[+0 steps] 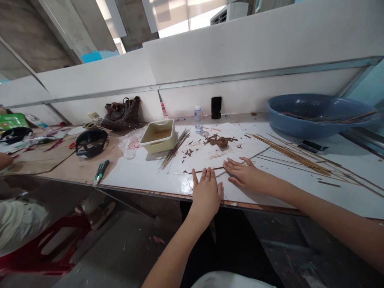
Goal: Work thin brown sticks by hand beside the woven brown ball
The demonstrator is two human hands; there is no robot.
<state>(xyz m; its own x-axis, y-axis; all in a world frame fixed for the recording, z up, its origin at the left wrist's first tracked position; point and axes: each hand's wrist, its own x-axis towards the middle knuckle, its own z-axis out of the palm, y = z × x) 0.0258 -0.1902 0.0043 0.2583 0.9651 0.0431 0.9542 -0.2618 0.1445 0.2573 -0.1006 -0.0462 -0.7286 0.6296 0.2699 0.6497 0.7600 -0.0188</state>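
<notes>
My left hand (pixel 207 193) lies flat on the white table top (pixel 144 174) near its front edge, fingers apart, with the fingertips at a thin brown stick (pixel 207 170). My right hand (pixel 244 174) rests palm down to the right, its fingertips at the stick's right end. Neither hand grips anything. Beyond them, on a white paper sheet (pixel 240 150), sit a brown clay lump (pixel 222 142) and scattered brown bits. A bundle of thin wooden sticks (pixel 292 156) lies to the right, and a smaller bundle (pixel 175 149) lies to the left.
A blue plastic basin (pixel 318 116) holds long sticks at back right. A cream tray (pixel 157 136), water bottle (pixel 198 119), upright phone (pixel 216 107) and brown handbag (pixel 121 115) stand along the back. A co-worker's hand (pixel 4 161) shows at far left, above a red stool (pixel 45 244).
</notes>
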